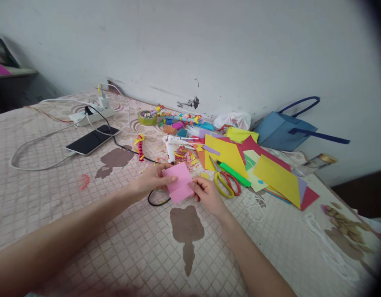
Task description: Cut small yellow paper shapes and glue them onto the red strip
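A small pink sheet of paper (180, 186), with a faint crease across it, is held up above the table between both hands. My left hand (153, 178) grips its left side, thumb on top and fingers behind. At its right edge, my right hand (205, 192) pinches the paper between thumb and fingers. Just beyond the sheet lies a white glue gun (170, 149) with its black cord. Scissors (224, 183) with yellow and red handles and a green utility knife (235, 174) rest to the right of my right hand.
Yellow paper (278, 179) and other coloured sheets spread rightward, near a blue bag (286, 130). White string (329, 247) lies at front right. A tablet (92, 139) and a power strip (93, 117) with loose cables occupy the left. Green tape (147, 118) stands near the wall.
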A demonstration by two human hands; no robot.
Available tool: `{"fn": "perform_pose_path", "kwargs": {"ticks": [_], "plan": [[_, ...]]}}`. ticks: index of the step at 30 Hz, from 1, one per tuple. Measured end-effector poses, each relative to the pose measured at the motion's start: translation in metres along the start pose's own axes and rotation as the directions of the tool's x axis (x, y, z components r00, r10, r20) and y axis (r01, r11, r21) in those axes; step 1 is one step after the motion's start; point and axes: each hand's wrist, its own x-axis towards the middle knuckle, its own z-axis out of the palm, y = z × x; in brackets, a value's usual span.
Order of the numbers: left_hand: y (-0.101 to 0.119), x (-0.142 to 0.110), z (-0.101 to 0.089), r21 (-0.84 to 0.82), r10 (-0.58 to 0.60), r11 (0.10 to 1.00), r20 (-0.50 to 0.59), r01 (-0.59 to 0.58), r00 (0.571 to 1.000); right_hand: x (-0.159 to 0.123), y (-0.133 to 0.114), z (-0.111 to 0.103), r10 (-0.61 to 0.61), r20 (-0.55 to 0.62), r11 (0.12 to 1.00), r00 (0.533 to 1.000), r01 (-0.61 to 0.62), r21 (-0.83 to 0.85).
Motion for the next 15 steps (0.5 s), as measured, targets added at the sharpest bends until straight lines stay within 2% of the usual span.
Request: {"fn": "perform_pose_path", "kwargs": {"ticks": [3, 7, 9, 11, 13, 15], "plan": [[-0.003, 0.001, -0.002, 0.053, -0.009, 0.998, -0.089, 0.013, 0.996, -0.002, 0.000, 0.005, 0.025, 0.057, 0.993, 0.998, -0.031, 0.110], [-0.010, 0.001, 0.003, -0.079, -0.029, 0.997, -0.160, 0.016, 0.987, -0.003, 0.007, 0.017, 0.115, 0.064, 0.945, 0.991, -0.129, 0.299], [-0.012, 0.002, 0.005, -0.145, -0.057, 0.989, -0.126, 0.039, 0.990, -0.002, 0.011, 0.019, 0.161, 0.036, 0.926, 0.986, -0.164, 0.340], [-0.010, 0.002, 0.003, -0.161, -0.093, 0.983, -0.046, 0.085, 0.995, -0.001, 0.014, 0.017, 0.168, -0.006, 0.933, 0.986, -0.157, 0.324], [-0.006, 0.003, 0.000, -0.134, -0.115, 0.984, 0.034, 0.119, 0.993, 0.000, 0.015, 0.013, 0.159, -0.025, 0.946, 0.987, -0.144, 0.291], [-0.002, 0.003, -0.003, -0.066, -0.107, 0.992, 0.051, 0.110, 0.993, 0.000, 0.014, 0.010, 0.153, -0.016, 0.957, 0.988, -0.144, 0.253]]}}
